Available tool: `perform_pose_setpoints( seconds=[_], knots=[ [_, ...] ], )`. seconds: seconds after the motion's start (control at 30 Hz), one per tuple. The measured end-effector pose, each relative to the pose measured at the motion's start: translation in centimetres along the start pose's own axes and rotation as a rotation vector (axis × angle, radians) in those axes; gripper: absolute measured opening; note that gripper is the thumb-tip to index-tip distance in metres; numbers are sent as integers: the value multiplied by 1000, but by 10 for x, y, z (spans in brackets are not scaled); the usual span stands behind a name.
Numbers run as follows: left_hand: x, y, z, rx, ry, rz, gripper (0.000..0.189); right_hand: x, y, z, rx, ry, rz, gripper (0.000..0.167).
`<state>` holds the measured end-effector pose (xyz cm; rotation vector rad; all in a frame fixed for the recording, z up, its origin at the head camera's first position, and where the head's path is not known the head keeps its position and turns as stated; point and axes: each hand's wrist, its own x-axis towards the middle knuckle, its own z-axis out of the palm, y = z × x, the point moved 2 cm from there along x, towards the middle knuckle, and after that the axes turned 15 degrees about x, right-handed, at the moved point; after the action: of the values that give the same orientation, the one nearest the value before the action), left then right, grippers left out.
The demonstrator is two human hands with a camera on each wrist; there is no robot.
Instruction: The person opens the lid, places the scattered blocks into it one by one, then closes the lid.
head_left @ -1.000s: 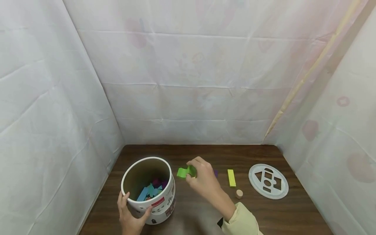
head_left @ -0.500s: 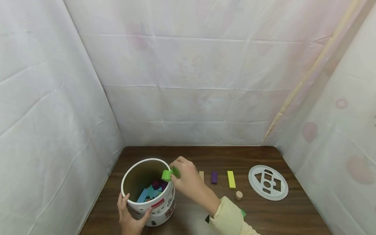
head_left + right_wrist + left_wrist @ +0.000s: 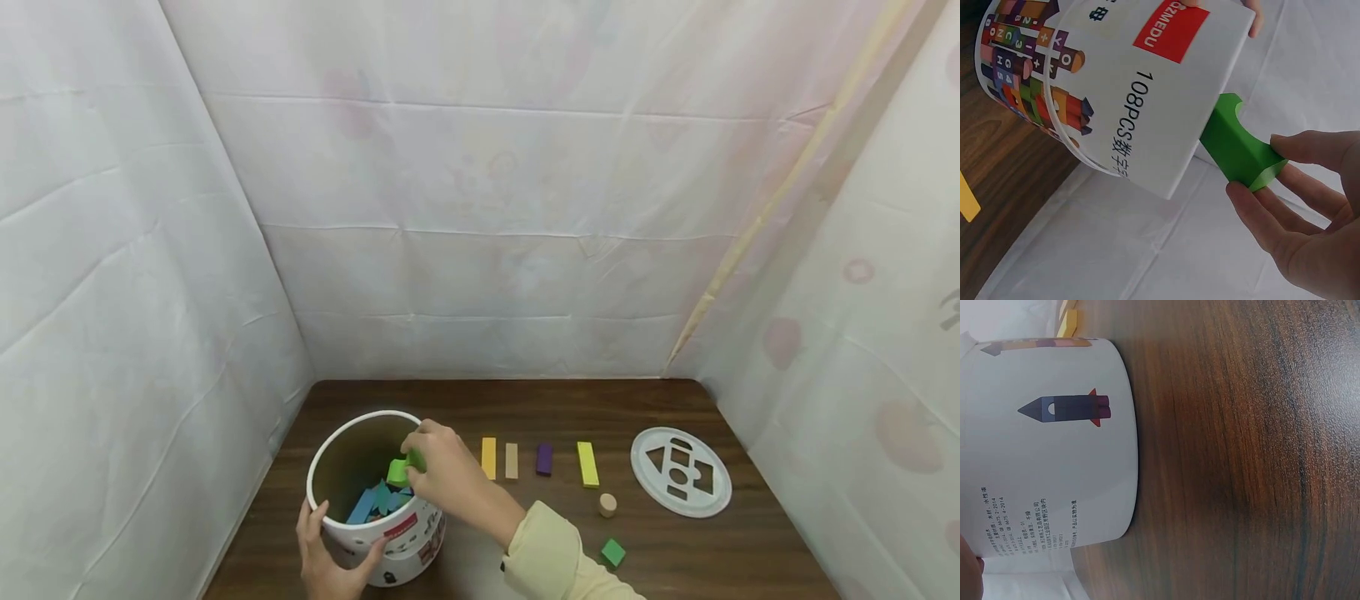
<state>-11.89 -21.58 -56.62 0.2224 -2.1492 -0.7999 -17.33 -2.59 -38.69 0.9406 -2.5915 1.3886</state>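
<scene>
In the head view, a white printed bucket (image 3: 408,560) stands at the left of the wooden table, with blue, teal and other coloured blocks (image 3: 381,498) inside. My left hand (image 3: 326,560) holds its near left side, fingers at the rim and thumb against the front wall. Over the bucket's right rim, my right hand (image 3: 446,468) pinches a bright green arch-shaped block (image 3: 397,473). The right wrist view shows this green block (image 3: 1238,147) between thumb and fingertips, one end passing behind the rim. Only a bit of the left hand (image 3: 969,575) appears in the left wrist view.
Right of the bucket lie an orange block (image 3: 489,457), a tan block (image 3: 512,461), a purple block (image 3: 544,459) and a yellow block (image 3: 588,464). Nearer are a small wooden cylinder (image 3: 607,505) and a green cube (image 3: 612,552). A white lid with shaped holes (image 3: 701,500) lies far right.
My right hand has moved left with the green block, from beside the bucket to over its opening. The small blocks it covered now show. My left hand stays on the bucket.
</scene>
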Motion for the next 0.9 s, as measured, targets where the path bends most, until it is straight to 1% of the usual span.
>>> perform_pose_setpoints(
  seconds=[0.2,0.47,0.6,0.8,0.9],
  knots=[
    [-2,-1,0,-2,-2,2,105,3,8,10,-8,-30,-4,20],
    [-2,1,0,7,-17,0,103,2,14,14,-43,-40,-5,18],
    [-2,0,0,3,-19,-3,103,2,15,16,-44,-45,-6,20],
    [0,-2,1,-10,-26,4,103,5,14,16,-50,-25,-34,27],
    [-1,-3,1,-27,-21,-1,103,6,12,15,-69,-30,-48,25]
  ],
)
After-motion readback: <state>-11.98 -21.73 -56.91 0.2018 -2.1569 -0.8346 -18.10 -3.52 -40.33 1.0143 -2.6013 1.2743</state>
